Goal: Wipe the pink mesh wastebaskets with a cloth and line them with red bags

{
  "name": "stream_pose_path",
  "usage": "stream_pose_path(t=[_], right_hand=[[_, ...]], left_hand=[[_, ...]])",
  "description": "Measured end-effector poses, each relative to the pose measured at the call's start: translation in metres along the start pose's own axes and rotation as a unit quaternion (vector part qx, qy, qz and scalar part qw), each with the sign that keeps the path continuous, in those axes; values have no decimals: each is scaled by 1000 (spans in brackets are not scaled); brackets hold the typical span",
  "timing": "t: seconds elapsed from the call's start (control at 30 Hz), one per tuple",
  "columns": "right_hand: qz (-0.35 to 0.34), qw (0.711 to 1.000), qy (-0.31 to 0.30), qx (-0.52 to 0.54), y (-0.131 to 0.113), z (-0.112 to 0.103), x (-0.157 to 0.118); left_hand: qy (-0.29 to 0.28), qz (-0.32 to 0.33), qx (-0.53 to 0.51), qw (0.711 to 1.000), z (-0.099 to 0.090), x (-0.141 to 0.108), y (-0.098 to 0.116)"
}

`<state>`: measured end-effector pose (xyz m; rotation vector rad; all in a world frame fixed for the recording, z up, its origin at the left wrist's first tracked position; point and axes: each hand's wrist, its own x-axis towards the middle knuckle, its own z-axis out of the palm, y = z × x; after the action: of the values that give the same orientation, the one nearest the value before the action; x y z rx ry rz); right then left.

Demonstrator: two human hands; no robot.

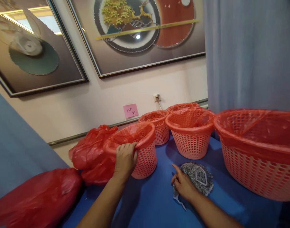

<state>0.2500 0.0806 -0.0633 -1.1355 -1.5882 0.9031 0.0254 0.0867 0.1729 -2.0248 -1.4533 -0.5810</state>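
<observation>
Near the far edge of the blue surface point(154, 205), a red-lined basket point(146, 161) is gripped at the rim by the left hand point(125, 155). Farther from that edge, a grey knitted piece point(200, 178) is partly hidden by the right hand point(184, 185), loosely open, index finger extended; contact cannot be told.

The left hand point(125, 156) reaches farther forward than the right hand point(184, 185), its fingers point(126, 146) curled. The right index finger point(176, 167) extends, pointing forward.
</observation>
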Motion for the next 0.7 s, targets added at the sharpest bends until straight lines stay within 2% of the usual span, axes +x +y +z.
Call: stream_pose_path(t=[0.1, 0.2, 0.3, 0.4, 0.5, 0.57, 0.7], right_hand=[[-4, 1000, 28, 1, -1, 1, 1], [-5, 996, 93, 2, -2, 0, 1], [-27, 989, 144, 0, -6, -3, 1], [-59, 986, 156, 1, -16, -5, 0], [-101, 982, 157, 4, -34, -6, -5], [-126, 975, 183, -2, -51, -8, -10], [-180, 958, 222, -26, -90, -21, -18]], left_hand=[[44, 23, -44, 998, -4, -9, 3], [84, 54, -93, 991, -14, -21, 11], [92, 82, -142, 982, -28, -28, 19], [91, 119, -180, 972, -41, -30, 23], [87, 191, -198, 958, -52, -32, 27], [91, 230, -203, 947, -56, -35, 31], [107, 230, -244, 936, -60, -43, 39]])
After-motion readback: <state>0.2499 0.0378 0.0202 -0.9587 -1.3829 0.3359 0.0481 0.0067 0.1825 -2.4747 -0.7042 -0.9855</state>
